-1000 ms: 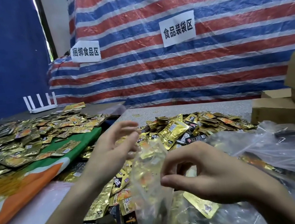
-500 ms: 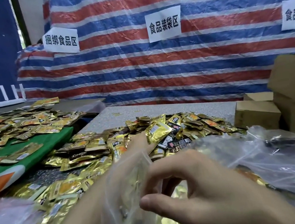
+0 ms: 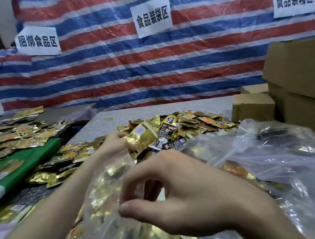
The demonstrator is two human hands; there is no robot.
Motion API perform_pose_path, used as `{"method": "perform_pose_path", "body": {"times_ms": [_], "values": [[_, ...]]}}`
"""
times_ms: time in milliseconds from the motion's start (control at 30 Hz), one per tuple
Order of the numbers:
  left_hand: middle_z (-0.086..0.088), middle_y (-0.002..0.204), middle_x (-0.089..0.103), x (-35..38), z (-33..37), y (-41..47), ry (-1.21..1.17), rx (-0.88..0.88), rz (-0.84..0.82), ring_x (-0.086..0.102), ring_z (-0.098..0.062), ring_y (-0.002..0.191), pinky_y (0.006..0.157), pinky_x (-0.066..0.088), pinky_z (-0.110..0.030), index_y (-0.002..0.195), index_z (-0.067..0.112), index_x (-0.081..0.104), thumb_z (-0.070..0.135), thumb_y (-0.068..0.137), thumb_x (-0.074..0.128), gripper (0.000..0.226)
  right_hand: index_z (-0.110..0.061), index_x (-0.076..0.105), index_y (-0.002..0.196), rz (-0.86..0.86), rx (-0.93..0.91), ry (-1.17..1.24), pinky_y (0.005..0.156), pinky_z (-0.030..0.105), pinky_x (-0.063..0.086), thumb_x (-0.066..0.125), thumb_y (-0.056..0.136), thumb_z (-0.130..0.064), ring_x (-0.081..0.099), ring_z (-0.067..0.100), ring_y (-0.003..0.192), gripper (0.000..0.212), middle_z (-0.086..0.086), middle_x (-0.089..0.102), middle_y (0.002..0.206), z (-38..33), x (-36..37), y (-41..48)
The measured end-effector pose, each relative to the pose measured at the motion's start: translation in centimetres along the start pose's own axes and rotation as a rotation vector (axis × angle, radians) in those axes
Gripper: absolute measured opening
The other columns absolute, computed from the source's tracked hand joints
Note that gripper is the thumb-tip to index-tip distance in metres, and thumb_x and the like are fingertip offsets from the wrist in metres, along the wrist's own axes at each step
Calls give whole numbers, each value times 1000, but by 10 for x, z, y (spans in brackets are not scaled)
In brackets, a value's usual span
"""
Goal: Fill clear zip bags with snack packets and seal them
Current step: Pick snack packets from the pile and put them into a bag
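Note:
A clear zip bag (image 3: 105, 189) with gold packets inside stands in front of me. My right hand (image 3: 183, 194) pinches its near rim between thumb and curled fingers. My left hand (image 3: 113, 143) reaches over the bag's far side into the pile of gold and black snack packets (image 3: 174, 129) on the grey table, its fingers curled round a gold packet (image 3: 140, 136). Part of that hand is hidden behind the bag's plastic.
More gold packets (image 3: 9, 138) cover a green cloth (image 3: 26, 158) on the left. Filled clear bags (image 3: 280, 163) lie heaped at the right. Brown cardboard boxes (image 3: 298, 79) stack at the far right. A striped tarpaulin with white paper signs (image 3: 151, 17) closes the back.
My left hand has left the bag's mouth and reached forward into the packet pile, taking hold of a gold packet. My right hand has kept hold of the bag's rim. The view swung right.

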State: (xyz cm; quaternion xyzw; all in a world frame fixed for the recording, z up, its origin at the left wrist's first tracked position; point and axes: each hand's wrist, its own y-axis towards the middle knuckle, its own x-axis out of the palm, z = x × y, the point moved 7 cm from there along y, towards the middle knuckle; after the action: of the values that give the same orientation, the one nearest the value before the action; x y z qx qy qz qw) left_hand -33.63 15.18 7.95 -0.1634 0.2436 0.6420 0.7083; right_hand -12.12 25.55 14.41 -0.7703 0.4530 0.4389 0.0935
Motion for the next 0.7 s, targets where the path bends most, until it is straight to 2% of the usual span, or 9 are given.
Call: {"method": "perform_pose_path", "body": {"times_ms": [67, 100, 167, 200, 367, 533, 700], "values": [[-11, 96, 70, -25, -1, -13, -75, -29, 10, 64, -11, 68, 52, 50, -9, 119, 0, 67, -8, 78, 74, 42, -22, 73, 86, -2, 5, -2, 73, 29, 57, 67, 93, -29, 65, 3, 75, 12, -9, 69, 76, -1, 0, -1], [-13, 93, 72, -39, -2, -20, -141, -35, 25, 68, -13, 67, 56, 54, -16, 115, 1, 68, -10, 72, 77, 46, -22, 73, 87, -7, 7, 0, 73, 31, 57, 67, 94, -29, 66, 5, 75, 12, -8, 70, 77, -2, 1, -2], [-17, 95, 74, -70, 3, -41, -278, -27, 93, 73, -24, 78, 68, 60, -33, 106, 4, 68, -8, 56, 83, 53, -21, 73, 87, -18, 9, 5, 71, 34, 57, 66, 95, -28, 68, 9, 75, 13, -5, 71, 77, -5, 2, -3], [-15, 94, 74, -85, 9, -57, -330, -13, 126, 74, -27, 83, 69, 60, -35, 102, 4, 68, -4, 51, 83, 53, -20, 74, 87, -23, 10, 6, 70, 34, 57, 66, 95, -28, 68, 10, 74, 14, -5, 71, 78, -6, 3, -3], [-7, 88, 77, -146, 39, -127, -478, 93, 189, 75, -18, 80, 59, 58, -24, 97, 6, 70, -4, 56, 75, 42, -19, 73, 87, -25, -1, -38, 73, 39, 56, 65, 95, -28, 68, 10, 76, 14, -3, 71, 81, -14, 9, -6], [-12, 84, 75, -184, 72, -190, -547, 168, 221, 75, -23, 76, 61, 59, -26, 93, 1, 70, -3, 57, 75, 37, -20, 73, 88, -34, -36, -95, 72, 37, 55, 66, 95, -30, 66, 8, 76, 14, -4, 71, 81, -24, 18, -9], [-19, 79, 73, -165, 75, -225, -524, 98, 145, 73, -28, 68, 55, 59, -30, 87, -4, 69, -6, 56, 74, 31, -19, 73, 87, 16, -128, -60, 72, 38, 56, 67, 95, -30, 66, 10, 78, 15, -6, 70, 82, -38, 23, -9]]}}
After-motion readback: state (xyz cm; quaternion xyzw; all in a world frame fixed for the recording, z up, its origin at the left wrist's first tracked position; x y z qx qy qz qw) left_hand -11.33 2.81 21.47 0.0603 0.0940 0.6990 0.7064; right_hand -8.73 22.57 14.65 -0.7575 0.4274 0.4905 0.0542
